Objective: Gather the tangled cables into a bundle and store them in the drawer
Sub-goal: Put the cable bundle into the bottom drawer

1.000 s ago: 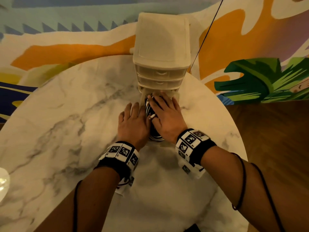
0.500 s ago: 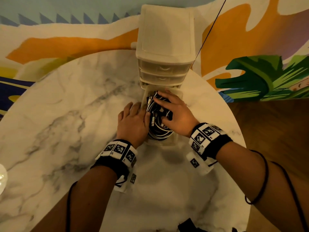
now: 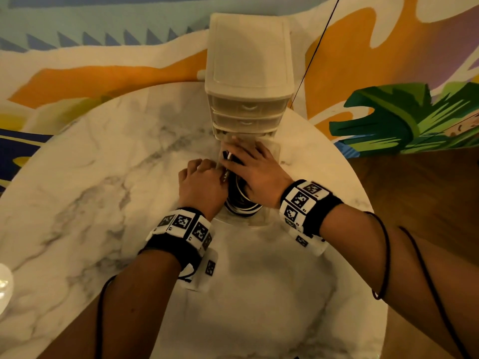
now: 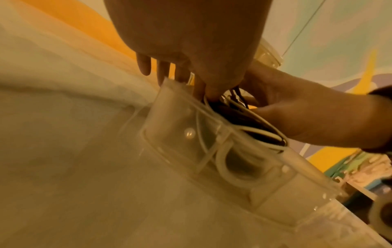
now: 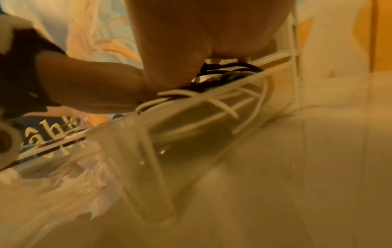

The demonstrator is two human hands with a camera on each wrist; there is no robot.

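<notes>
A cream drawer unit [image 3: 248,60] stands at the table's far side with its bottom drawer [image 3: 275,149] pulled out toward me. Coiled black and white cables [image 3: 241,206] lie inside it and rise above the rim. My right hand [image 3: 259,172] lies flat on the bundle and presses it down. My left hand [image 3: 202,185] rests against the drawer's left wall, thumb on the cables. In the left wrist view the left hand [image 4: 191,50] reaches the clear drawer [image 4: 186,134], whose cables [image 4: 250,120] show. In the right wrist view my right hand [image 5: 201,33] covers the cables [image 5: 212,100].
The round marble table [image 3: 103,177] carries the unit; its right edge drops to a wooden floor [image 3: 414,190]. A painted wall [image 3: 103,35] stands behind. Two upper drawers [image 3: 246,107] are closed. A pale object [image 3: 4,283] sits at the table's left edge.
My right hand has gone from picking into the bundle with bent fingers to lying flat over it. The left hand has stayed against the drawer's left side.
</notes>
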